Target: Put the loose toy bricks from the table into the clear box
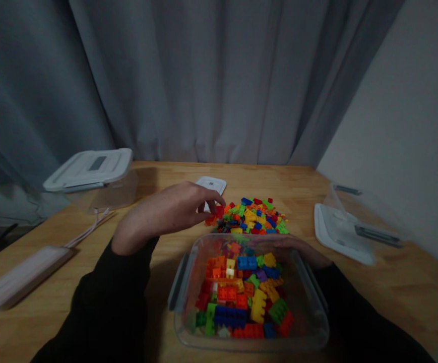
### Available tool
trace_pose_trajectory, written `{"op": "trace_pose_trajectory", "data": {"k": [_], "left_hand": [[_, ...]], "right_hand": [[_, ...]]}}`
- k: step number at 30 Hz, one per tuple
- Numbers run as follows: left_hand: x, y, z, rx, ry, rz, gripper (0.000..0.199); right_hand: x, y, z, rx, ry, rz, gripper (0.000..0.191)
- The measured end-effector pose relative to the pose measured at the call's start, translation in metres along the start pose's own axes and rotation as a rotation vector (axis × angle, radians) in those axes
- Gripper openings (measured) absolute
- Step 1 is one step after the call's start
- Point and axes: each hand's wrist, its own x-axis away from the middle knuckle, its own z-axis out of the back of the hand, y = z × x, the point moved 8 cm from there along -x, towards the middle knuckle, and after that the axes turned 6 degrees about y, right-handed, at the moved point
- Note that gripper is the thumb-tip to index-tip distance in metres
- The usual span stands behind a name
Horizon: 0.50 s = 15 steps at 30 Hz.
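A clear plastic box [251, 344] with grey side clips stands at the front, holding many coloured toy bricks [230, 316]. Behind it a loose pile of small bricks [254, 217] lies on the table. My left hand [188, 204] reaches in from the left, its fingers bent at the red bricks [214, 216] on the pile's left edge; whether it grips one is not clear. My right hand [294, 244] rests by the box's far right rim, its fingers partly hidden behind the rim.
On the wooden table [267, 176] stand a lidded clear box [94, 169] at the left and an open one [362, 217] on a white lid at the right. A power strip [25, 275] lies left, a small white item [211, 184] behind my left hand.
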Motion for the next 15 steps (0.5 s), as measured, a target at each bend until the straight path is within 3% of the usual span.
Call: {"op": "trace_pose_trajectory", "data": {"k": [8, 15], "left_hand": [[0.022, 0.046, -0.018, 0.021, -0.173, -0.117, 0.029], [0.019, 0.048, -0.043, -0.039, -0.290, -0.088, 0.035]], "right_hand": [[0.000, -0.003, 0.003, 0.094, 0.043, 0.012, 0.042], [0.001, 0.006, 0.004, -0.048, 0.058, -0.062, 0.043]]}}
